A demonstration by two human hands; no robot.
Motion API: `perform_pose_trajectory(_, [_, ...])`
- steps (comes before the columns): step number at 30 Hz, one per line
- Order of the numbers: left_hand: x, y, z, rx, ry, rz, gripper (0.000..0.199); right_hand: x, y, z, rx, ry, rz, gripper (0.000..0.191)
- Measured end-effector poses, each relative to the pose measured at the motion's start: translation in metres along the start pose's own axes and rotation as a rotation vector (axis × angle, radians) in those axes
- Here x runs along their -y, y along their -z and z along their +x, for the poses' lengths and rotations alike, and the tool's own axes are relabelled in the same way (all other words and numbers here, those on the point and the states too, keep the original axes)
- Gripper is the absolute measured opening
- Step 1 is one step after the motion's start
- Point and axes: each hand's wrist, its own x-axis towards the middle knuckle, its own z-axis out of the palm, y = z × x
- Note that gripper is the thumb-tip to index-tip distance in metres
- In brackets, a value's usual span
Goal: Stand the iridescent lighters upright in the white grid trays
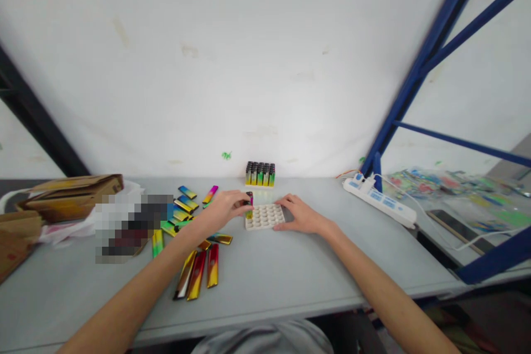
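A white tray with rows of holes lies on the table in front of me. My left hand pinches a lighter, upright with its dark top uppermost, over the tray's back left corner; whether its base touches a hole I cannot tell. My right hand grips the tray's right side, fingers at the back corner and thumb at the front. Behind it, close to the wall, a second tray holds a block of upright lighters with black tops. Shiny multicoloured flat pieces lie scattered beside and below my left forearm.
Cardboard boxes and white plastic stand on the left, beside a pixelated patch. At the right are a white power strip with cables, a phone, plastic bags and a blue metal frame. A white wall rises behind.
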Motion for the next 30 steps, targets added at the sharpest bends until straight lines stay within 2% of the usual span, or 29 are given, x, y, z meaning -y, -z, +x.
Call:
perform_pose_trajectory(6, [-0.002, -0.012, 0.000, -0.023, 0.028, 0.095, 0.031, -0.001, -0.001, 0.000, -0.006, 0.011, 0.001, 0.070])
perform_pose_trajectory(9, [-0.007, -0.002, 0.000, -0.032, 0.095, 0.108, 0.038, 0.000, 0.000, 0.000, -0.004, 0.004, 0.007, 0.072])
perform_pose_trajectory(11, [-0.006, 0.013, -0.001, -0.090, 0.169, 0.156, 0.037, 0.001, 0.000, 0.000, -0.005, -0.004, 0.019, 0.072])
perform_pose_trajectory(13, [0.002, 0.029, -0.002, -0.146, 0.276, 0.303, 0.034, 0.002, 0.001, -0.001, -0.002, -0.007, 0.024, 0.070])
perform_pose_trajectory(16, [0.026, 0.047, -0.002, -0.119, 0.457, 0.582, 0.033, 0.000, 0.001, 0.000, 0.002, -0.005, 0.030, 0.070])
perform_pose_trajectory(18, [0.043, 0.050, -0.002, -0.073, 0.560, 0.698, 0.036, -0.002, 0.001, 0.000, 0.009, -0.004, 0.037, 0.073])
perform_pose_trajectory(21, [0.063, 0.045, -0.003, 0.028, 0.659, 0.636, 0.037, -0.004, 0.000, 0.001, 0.019, -0.001, 0.047, 0.073])
perform_pose_trajectory(23, [0.071, 0.039, -0.003, 0.044, 0.671, 0.553, 0.033, -0.004, 0.000, 0.001, 0.020, 0.001, 0.048, 0.073])
perform_pose_trajectory(26, [0.075, 0.036, 0.001, -0.010, 0.628, 0.530, 0.027, -0.003, 0.001, 0.000, 0.022, 0.008, 0.042, 0.073])
perform_pose_trajectory(28, [0.072, 0.038, 0.004, -0.082, 0.554, 0.498, 0.025, -0.003, 0.001, 0.000, 0.017, 0.016, 0.041, 0.072])
perform_pose_trajectory(30, [0.062, 0.040, 0.008, -0.196, 0.461, 0.338, 0.023, -0.002, 0.002, 0.000, 0.008, 0.022, 0.042, 0.071])
